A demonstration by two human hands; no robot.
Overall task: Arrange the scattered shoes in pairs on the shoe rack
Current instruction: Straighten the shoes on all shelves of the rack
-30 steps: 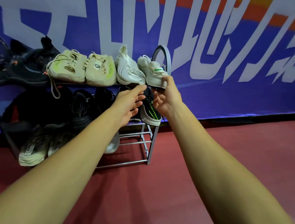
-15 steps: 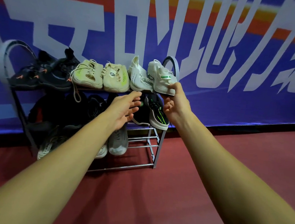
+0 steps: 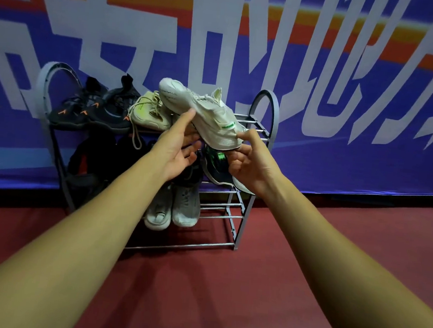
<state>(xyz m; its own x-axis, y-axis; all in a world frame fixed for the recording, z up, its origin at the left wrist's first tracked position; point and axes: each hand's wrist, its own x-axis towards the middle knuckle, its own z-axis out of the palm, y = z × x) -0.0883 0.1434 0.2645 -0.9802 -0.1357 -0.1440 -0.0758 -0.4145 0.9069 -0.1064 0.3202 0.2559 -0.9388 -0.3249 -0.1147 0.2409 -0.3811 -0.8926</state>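
Both hands hold a white sneaker with a small green label (image 3: 209, 111) above the right end of the grey shoe rack (image 3: 269, 108), toe pointing up-left. My right hand (image 3: 251, 164) pinches its heel between index finger and thumb. My left hand (image 3: 178, 145) holds its middle, thumb on the side and fingers under the sole. The top shelf carries a pair of black shoes with orange marks (image 3: 90, 110) and a beige shoe with yellow-green trim (image 3: 149, 112). The rest of the top shelf behind the lifted sneaker is hidden.
A black sneaker with green stripes (image 3: 218, 164) sits on the middle shelf under my right hand, dark shoes (image 3: 94, 159) to its left. A grey pair (image 3: 173, 207) stands on a lower shelf. A blue banner wall (image 3: 366, 149) runs behind; red floor (image 3: 226, 294) lies in front.
The white sneaker has come up off the top shelf and turned sideways. My left hand rose from the middle shelf to take hold of it. The view moved closer.
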